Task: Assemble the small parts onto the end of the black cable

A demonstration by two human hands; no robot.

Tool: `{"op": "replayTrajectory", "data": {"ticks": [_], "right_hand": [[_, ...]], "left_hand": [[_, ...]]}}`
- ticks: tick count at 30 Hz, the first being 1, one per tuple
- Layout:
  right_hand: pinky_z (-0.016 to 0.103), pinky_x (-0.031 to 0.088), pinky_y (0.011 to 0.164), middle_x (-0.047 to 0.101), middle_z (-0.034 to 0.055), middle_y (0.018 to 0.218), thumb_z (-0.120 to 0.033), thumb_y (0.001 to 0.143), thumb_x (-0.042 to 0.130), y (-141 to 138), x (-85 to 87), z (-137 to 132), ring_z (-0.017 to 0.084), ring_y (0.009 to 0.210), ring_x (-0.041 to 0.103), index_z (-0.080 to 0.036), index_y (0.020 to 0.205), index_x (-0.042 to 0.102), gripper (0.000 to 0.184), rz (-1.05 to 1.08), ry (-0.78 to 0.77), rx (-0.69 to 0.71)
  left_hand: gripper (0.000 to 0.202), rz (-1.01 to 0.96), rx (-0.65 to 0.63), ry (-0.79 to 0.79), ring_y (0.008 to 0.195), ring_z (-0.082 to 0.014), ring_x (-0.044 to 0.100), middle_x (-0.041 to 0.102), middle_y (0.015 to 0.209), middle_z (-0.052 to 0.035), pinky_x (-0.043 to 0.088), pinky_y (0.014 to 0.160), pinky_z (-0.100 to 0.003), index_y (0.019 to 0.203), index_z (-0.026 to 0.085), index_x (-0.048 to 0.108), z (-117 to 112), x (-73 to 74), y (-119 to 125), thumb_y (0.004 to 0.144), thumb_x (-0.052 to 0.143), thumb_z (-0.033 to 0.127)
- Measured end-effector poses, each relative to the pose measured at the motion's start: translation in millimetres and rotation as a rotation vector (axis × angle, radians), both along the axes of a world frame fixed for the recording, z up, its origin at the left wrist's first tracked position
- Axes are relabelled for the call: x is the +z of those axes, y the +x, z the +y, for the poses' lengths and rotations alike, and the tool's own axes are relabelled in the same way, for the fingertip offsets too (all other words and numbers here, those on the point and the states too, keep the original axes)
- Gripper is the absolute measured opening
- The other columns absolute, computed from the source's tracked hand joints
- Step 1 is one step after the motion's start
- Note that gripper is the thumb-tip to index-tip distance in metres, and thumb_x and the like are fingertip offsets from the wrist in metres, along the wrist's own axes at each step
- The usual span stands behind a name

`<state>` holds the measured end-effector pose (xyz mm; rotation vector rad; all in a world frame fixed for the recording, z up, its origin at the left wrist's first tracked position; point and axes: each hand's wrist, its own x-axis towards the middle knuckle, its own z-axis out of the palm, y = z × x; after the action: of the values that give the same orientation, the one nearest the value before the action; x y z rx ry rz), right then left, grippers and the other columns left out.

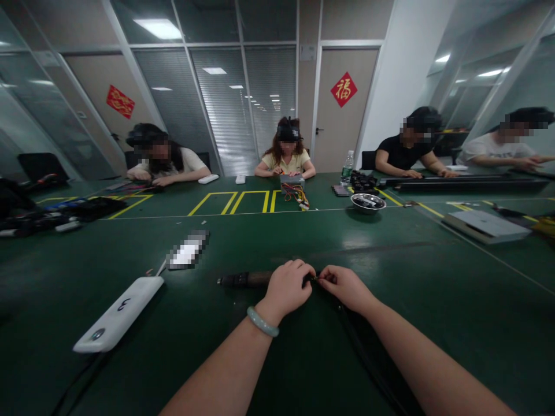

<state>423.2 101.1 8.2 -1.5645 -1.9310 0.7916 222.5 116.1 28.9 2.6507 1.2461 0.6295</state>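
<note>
My left hand [288,287], with a pale green bangle on its wrist, is closed around a dark cylindrical tool [245,280] that lies on the green table [303,242] and sticks out to the left. My right hand [344,286] pinches something small at the tool's right end, fingertips touching those of my left hand. A black cable [362,352] runs from there toward me under my right forearm. What is pinched is too small to make out.
A white power bank [119,315] with a cable lies at the left, a blurred device [188,251] behind it. A metal bowl [367,202], a water bottle [347,167] and a grey flat device [485,224] stand farther off. Several people work at the far side.
</note>
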Motion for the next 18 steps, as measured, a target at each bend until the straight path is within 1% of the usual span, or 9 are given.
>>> {"op": "replayTrajectory", "data": {"ticks": [3, 7, 14, 18], "right_hand": [[0.025, 0.042, 0.062, 0.069, 0.0016, 0.080, -0.034, 0.085, 0.057, -1, 2.0, -1, 0.015, 0.069, 0.061, -0.020, 0.089, 0.066, 0.018, 0.018, -0.007, 0.009], [0.024, 0.041, 0.060, 0.068, 0.0014, 0.078, -0.036, 0.085, 0.056, -1, 4.0, -1, 0.015, 0.068, 0.060, -0.020, 0.086, 0.066, 0.019, 0.000, 0.001, 0.004], [0.025, 0.040, 0.061, 0.068, 0.0007, 0.078, -0.036, 0.085, 0.056, 15, 4.8, 3, 0.015, 0.069, 0.060, -0.020, 0.085, 0.066, 0.019, -0.031, -0.007, 0.027], [0.024, 0.039, 0.058, 0.067, 0.0000, 0.074, -0.038, 0.085, 0.057, 19, 7.9, 3, 0.014, 0.065, 0.058, -0.019, 0.084, 0.065, 0.021, -0.033, -0.036, 0.024]], "left_hand": [[0.020, -0.010, -0.008, -0.029, 0.098, -0.0191, 0.055, 0.062, 0.106, -0.0010, 0.044, 0.089, -0.033, 0.104, 0.025, 0.063, 1, -0.7, -1, 0.086, 0.055, 0.021], [0.020, -0.037, -0.016, -0.038, 0.100, -0.0186, 0.056, 0.063, 0.106, -0.0002, 0.044, 0.091, -0.033, 0.105, 0.025, 0.065, 2, -2.2, -1, 0.087, 0.056, 0.021], [0.023, -0.079, -0.047, -0.030, 0.103, -0.0195, 0.055, 0.063, 0.110, -0.0007, 0.043, 0.094, -0.036, 0.108, 0.026, 0.064, -1, -7.5, 11, 0.085, 0.063, 0.024], [0.026, -0.084, -0.041, 0.003, 0.102, -0.0200, 0.054, 0.062, 0.108, -0.0017, 0.044, 0.092, -0.035, 0.111, 0.024, 0.061, -3, -10.8, 16, 0.085, 0.064, 0.024]]}}
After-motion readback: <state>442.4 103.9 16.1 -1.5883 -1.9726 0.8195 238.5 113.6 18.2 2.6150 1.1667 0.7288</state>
